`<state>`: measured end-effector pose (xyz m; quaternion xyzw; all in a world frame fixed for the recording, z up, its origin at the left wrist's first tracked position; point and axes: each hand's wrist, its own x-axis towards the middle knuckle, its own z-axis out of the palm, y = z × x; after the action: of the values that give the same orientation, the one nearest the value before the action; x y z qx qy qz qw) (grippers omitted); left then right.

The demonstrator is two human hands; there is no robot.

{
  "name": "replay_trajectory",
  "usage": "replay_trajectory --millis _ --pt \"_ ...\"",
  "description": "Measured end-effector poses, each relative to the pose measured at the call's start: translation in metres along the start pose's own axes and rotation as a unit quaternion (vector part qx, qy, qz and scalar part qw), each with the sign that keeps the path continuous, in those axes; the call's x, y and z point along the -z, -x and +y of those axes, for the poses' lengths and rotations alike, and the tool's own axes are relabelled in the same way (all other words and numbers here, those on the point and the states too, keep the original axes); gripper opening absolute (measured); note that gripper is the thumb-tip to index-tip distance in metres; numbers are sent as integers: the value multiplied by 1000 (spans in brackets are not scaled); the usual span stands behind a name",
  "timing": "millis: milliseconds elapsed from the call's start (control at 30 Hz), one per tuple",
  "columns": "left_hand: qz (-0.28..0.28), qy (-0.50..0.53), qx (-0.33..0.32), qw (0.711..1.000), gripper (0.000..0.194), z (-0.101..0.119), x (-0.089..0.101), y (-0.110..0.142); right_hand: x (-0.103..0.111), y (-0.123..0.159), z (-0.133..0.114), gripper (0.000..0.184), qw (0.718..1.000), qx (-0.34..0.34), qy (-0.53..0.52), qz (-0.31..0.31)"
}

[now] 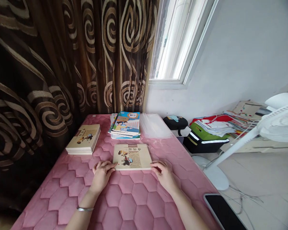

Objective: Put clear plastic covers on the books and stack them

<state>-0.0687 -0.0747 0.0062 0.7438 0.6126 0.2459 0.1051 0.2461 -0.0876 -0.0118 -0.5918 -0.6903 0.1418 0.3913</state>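
A beige illustrated book [132, 156] lies flat on the pink quilted table cover [134, 201], right in front of me. My left hand [102, 175] rests palm down at the book's near left corner, fingers spread and touching its edge. At the near right corner lies my right hand [163, 174], fingers curled slightly against the book's edge. Neither hand has lifted the book. A bracelet sits on my left wrist.
A stack of similar beige books [84, 138] lies at the left. A stack of colourful books [125, 125] and clear plastic sleeves [155, 125] sit at the back. A dark phone [223, 212] lies at the right edge. A white fan [252, 134] and piled papers stand right.
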Motion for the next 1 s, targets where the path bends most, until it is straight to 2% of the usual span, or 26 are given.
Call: replay_trajectory --millis 167,300,400,467,600,700,833,1000 --pt "-10 2 6 1000 34 -2 0 0 0 0 5 25 1000 4 0 -3" --pt "27 -42 -38 998 31 4 2 2 2 2 4 25 999 26 48 1" --pt "55 -102 -76 990 23 23 3 3 2 4 -8 17 989 48 143 5" --pt "50 -121 -80 988 16 41 0 2 -2 4 -21 14 981 59 186 2" --pt "36 -88 -93 991 9 76 -15 -3 -23 -2 -50 16 977 71 202 -14" --pt "41 -74 -95 992 10 88 -27 -6 -40 -6 -64 7 976 73 205 -8" --pt "40 -54 -78 995 13 79 -29 -8 -46 -6 -65 8 980 59 191 2" --pt "34 -36 -35 998 14 45 -11 -8 -24 -2 -41 11 983 41 178 -10"
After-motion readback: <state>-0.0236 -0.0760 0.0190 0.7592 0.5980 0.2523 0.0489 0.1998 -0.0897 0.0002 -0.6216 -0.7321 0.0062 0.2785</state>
